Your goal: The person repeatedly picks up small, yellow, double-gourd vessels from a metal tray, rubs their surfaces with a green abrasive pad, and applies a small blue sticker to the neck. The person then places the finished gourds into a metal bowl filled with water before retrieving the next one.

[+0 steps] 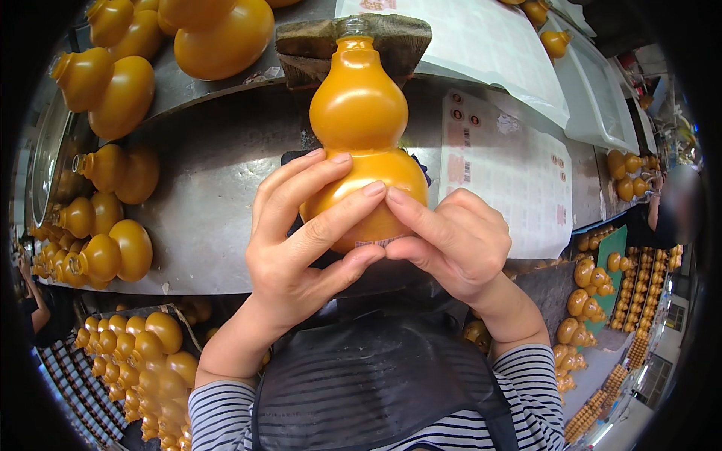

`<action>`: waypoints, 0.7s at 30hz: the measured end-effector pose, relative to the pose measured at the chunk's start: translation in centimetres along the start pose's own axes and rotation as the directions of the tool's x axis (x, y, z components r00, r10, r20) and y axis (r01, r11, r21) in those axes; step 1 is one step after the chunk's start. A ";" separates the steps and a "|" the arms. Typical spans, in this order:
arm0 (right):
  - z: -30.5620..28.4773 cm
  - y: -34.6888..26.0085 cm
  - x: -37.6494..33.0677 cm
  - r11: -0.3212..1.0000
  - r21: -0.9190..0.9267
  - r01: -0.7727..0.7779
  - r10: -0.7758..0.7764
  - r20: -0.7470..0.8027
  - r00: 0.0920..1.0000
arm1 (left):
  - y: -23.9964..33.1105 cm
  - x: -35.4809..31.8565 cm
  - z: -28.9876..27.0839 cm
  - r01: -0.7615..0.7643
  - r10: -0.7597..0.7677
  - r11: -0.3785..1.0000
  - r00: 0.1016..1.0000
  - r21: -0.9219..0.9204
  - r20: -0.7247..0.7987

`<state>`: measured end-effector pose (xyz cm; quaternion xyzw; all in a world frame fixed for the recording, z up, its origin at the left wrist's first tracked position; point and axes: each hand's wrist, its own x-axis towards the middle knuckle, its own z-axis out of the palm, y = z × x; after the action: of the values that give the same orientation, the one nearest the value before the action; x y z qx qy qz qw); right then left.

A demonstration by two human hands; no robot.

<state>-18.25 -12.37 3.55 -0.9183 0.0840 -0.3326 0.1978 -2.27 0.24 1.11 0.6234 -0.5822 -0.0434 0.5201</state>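
A glossy orange-yellow gourd-shaped bottle (359, 113) lies with its clear threaded neck resting in a notched wooden block (304, 46) and its wide base toward me. My left hand (297, 233) is closed on the lower bulb, its fingers along the left side and top and its thumb near the base. From the right, my right hand (459, 240) presses thumb and index finger against the same bulb, the other fingers curled in. Both index fingertips meet on top of it. A small barcode label (381, 242) shows on the bottle between my thumbs and index fingers.
Similar bottles (223, 37) stand on the metal table (199, 218) at left and far left. Label sheets (500, 177) lie to the right, near a white plastic bin (594, 105). More bottles (143, 353) fill the lower left and racks at right. Another person (681, 203) is at far right.
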 end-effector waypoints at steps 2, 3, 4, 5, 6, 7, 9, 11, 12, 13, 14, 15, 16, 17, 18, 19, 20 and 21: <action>0.1 0.1 0.0 1.000 0.016 -0.001 0.001 -0.001 1.000 | -0.1 0.0 0.0 -0.003 0.003 1.000 1.000 0.008 0.000; 0.0 0.1 0.0 1.000 0.022 -0.010 0.010 0.005 1.000 | 0.1 0.1 -0.2 0.015 -0.015 1.000 1.000 0.002 0.009; -0.1 0.0 0.1 0.999 0.026 -0.020 0.020 0.009 1.000 | 0.5 0.2 -0.4 0.031 -0.031 1.000 0.999 -0.004 0.019; -0.2 0.0 0.1 0.999 0.030 -0.030 0.030 0.012 0.999 | 0.7 0.4 -0.6 0.047 -0.047 0.999 0.998 -0.011 0.029; -0.2 0.2 0.1 1.000 0.022 -0.018 0.018 0.012 1.000 | 0.6 0.4 -0.4 0.030 -0.030 1.000 0.999 0.001 0.023; -0.2 0.3 0.1 1.000 0.016 -0.005 0.005 0.013 1.000 | 0.4 0.2 -0.3 0.015 -0.015 1.000 1.000 0.015 0.016; -0.1 0.5 0.1 1.000 0.014 0.006 -0.007 0.023 1.000 | 0.3 0.2 -0.2 0.000 -0.001 0.999 1.000 0.034 0.008; -0.2 0.6 -0.1 1.000 0.019 -0.001 0.000 0.039 0.999 | 0.3 0.2 -0.2 0.000 0.000 0.999 1.000 0.041 0.008; -0.3 0.5 0.0 0.995 0.078 -0.060 0.056 0.050 0.997 | 0.2 0.1 -0.2 -0.003 0.002 0.999 1.000 0.034 0.015; -0.5 0.2 0.3 0.984 0.135 -0.119 0.111 0.062 0.992 | 0.0 0.1 -0.3 -0.007 0.006 1.000 1.000 0.029 0.023; -0.7 0.0 0.6 0.965 0.192 -0.177 0.165 0.077 0.983 | -0.1 0.1 -0.3 -0.011 0.010 1.000 0.999 0.024 0.031; -1.2 0.4 0.8 0.869 0.387 -0.310 0.289 0.112 0.951 | 0.2 0.4 -0.6 0.044 -0.043 0.999 0.998 -0.019 0.043; -1.7 0.8 1.0 0.717 0.560 -0.416 0.410 0.144 0.901 | 0.8 0.9 -0.9 0.099 -0.095 0.993 0.994 -0.066 0.060; -2.2 1.3 1.4 0.444 0.738 -0.508 0.550 0.223 0.805 | 1.2 1.1 -1.1 0.155 -0.147 0.981 0.986 -0.113 0.078; -2.6 3.5 1.8 0.394 0.737 -0.549 0.630 0.218 0.745 | 1.1 1.1 -1.1 0.136 -0.126 0.987 0.986 -0.090 0.109; -3.2 5.7 2.2 0.339 0.740 -0.581 0.709 0.205 0.675 | 1.2 1.2 -0.7 0.120 -0.113 0.990 0.989 -0.078 0.093; -3.9 7.5 2.7 0.134 0.794 -0.593 0.814 0.253 0.523 | 1.3 1.2 -0.3 0.105 -0.100 0.992 0.992 -0.063 0.071; -4.1 8.1 2.9 0.072 0.854 -0.516 0.859 0.210 0.467 | 1.1 1.2 0.0 0.091 -0.089 0.995 0.995 -0.044 0.046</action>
<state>-18.89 -21.86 4.69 -0.4569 0.3801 -0.3448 0.7266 -2.68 -0.46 2.57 0.6359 -0.5635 -0.0940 0.5189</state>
